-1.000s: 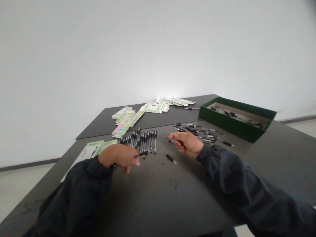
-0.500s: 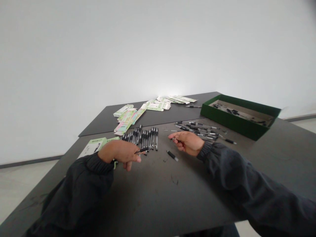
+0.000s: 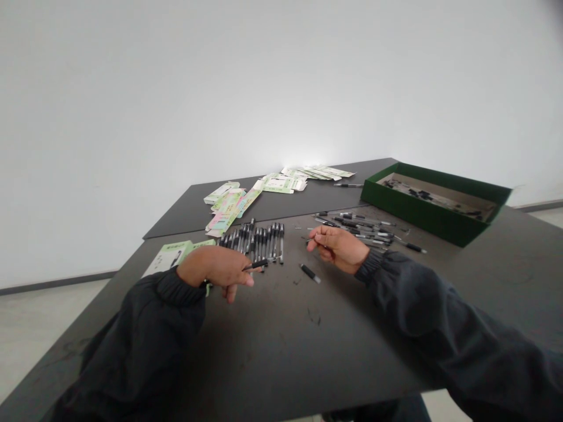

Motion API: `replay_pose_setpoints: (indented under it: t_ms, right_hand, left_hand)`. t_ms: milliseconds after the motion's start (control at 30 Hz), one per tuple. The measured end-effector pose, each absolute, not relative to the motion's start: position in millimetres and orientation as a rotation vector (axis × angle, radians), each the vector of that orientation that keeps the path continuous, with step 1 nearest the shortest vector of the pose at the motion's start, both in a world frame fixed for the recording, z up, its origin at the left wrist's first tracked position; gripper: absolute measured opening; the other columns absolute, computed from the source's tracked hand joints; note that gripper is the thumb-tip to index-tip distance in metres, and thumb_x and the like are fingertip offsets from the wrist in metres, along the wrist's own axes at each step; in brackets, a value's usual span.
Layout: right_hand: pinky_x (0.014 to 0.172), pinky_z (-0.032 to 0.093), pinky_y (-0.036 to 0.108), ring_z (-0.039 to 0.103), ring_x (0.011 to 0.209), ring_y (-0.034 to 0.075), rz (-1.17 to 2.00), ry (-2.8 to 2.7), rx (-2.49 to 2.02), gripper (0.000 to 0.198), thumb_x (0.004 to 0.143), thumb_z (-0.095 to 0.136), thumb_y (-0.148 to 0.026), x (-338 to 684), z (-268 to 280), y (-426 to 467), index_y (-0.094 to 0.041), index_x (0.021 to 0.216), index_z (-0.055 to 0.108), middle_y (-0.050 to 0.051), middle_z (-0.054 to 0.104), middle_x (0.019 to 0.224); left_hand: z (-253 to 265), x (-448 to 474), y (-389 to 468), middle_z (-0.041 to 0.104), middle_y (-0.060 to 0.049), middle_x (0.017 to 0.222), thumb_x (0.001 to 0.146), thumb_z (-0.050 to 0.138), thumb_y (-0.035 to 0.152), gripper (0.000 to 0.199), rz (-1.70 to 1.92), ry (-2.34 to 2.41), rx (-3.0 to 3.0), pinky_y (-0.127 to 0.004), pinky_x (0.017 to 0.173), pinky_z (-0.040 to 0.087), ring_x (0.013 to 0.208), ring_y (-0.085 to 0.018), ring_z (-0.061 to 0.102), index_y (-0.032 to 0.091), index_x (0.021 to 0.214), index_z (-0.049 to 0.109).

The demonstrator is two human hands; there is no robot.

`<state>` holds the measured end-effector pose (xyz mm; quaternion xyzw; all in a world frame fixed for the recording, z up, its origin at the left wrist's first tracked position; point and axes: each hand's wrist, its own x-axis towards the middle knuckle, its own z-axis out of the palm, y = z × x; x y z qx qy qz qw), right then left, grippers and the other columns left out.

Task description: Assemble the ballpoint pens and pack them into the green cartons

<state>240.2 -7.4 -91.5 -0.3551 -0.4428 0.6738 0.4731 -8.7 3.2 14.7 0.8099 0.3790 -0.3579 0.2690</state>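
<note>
My left hand (image 3: 220, 271) is closed on a pen (image 3: 259, 265) with a black grip, its tip pointing right. Just beyond that hand lies a row of black-and-clear pens (image 3: 273, 237), side by side. The fingertips of my right hand (image 3: 338, 246) are pinched on something thin and small, too little of it showing to name. On the table between the hands rests a short pen part (image 3: 310, 273) with a black grip and a clear end. Behind my right hand is a loose heap of pens (image 3: 352, 223).
A green box (image 3: 409, 218) holding more pens stands at the right. Flattened green-and-white cartons (image 3: 277, 183) lie along the back, with colourful ones (image 3: 229, 208) further left. Another carton (image 3: 165, 258) sits behind my left forearm. A single pen (image 3: 347, 185) lies near the box.
The view has shifted slightly. My right hand's fingertips have barely changed position, still pinched. My left hand keeps its hold on the pen.
</note>
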Motion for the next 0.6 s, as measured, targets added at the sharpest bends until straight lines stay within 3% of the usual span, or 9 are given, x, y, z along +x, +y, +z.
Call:
replay_pose_setpoints:
  t_ms: [167,267,467,600]
  right_hand:
    - [0.037,0.017,0.018,0.028,0.036,0.004,1.619,-1.216,-0.781,0.022,0.076,0.06,-0.032,220,-86,-23,-0.018,0.081,0.044,-0.002,0.059,0.059]
    - [0.037,0.018,0.017,0.03,0.037,0.005,1.598,-1.274,-0.746,0.022,0.075,0.062,-0.031,206,-88,-31,-0.018,0.078,0.044,-0.006,0.052,0.05]
    - [0.038,0.024,0.017,0.032,0.039,0.003,1.517,-1.354,-0.674,0.021,0.079,0.059,-0.029,196,-88,-38,-0.019,0.086,0.043,0.0,0.065,0.073]
    - [0.039,0.024,0.018,0.032,0.04,0.004,1.454,-1.406,-0.674,0.018,0.083,0.055,-0.032,196,-84,-41,-0.018,0.088,0.045,0.002,0.066,0.075]
  left_hand:
    - [10,-7,5,0.073,-0.01,0.083,0.09,0.035,0.032,0.04,-0.992,1.056,2.162,-0.018,0.063,0.045,0.072,-0.015,0.064,0.014,0.07,0.066]
    - [9,-6,6,0.073,-0.011,0.084,0.09,0.037,0.03,0.033,-0.964,1.068,2.15,-0.019,0.06,0.045,0.07,-0.015,0.065,0.012,0.088,0.065]
    - [8,-4,5,0.072,-0.011,0.086,0.09,0.038,0.028,0.037,-0.945,1.059,2.112,-0.019,0.056,0.044,0.073,-0.016,0.066,0.01,0.121,0.049]
    - [7,-1,4,0.072,-0.01,0.084,0.09,0.038,0.028,0.036,-0.937,1.041,2.139,-0.018,0.054,0.043,0.072,-0.015,0.066,0.01,0.119,0.051]
